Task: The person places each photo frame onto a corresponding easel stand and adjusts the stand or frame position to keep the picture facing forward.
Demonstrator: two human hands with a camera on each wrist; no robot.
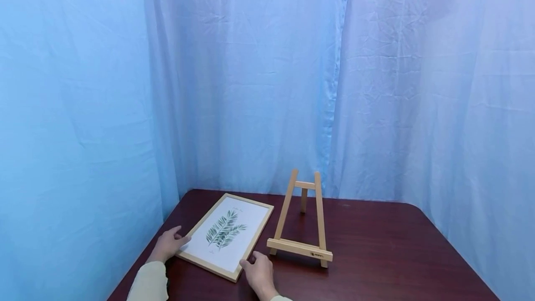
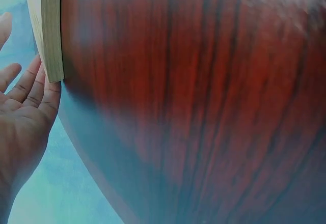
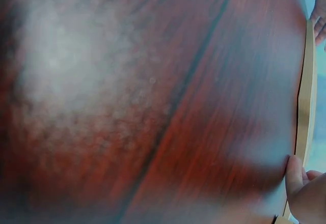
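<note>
A left hand [image 1: 166,244], fingers loosely extended, and a right hand [image 1: 260,273], grip unclear, touch a framed print [image 1: 234,231] seemingly unlifted from the desk [image 1: 376,245], the easel [image 1: 300,248] beyond the right fingers standing bare.

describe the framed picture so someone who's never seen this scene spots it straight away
In front of the blue curtains is a dark reddish table. On its left half in the head view, beside a wooden easel, lies a framed picture. Its pale wood border surrounds green fronds on white, while the easel is only bare bars.
</note>
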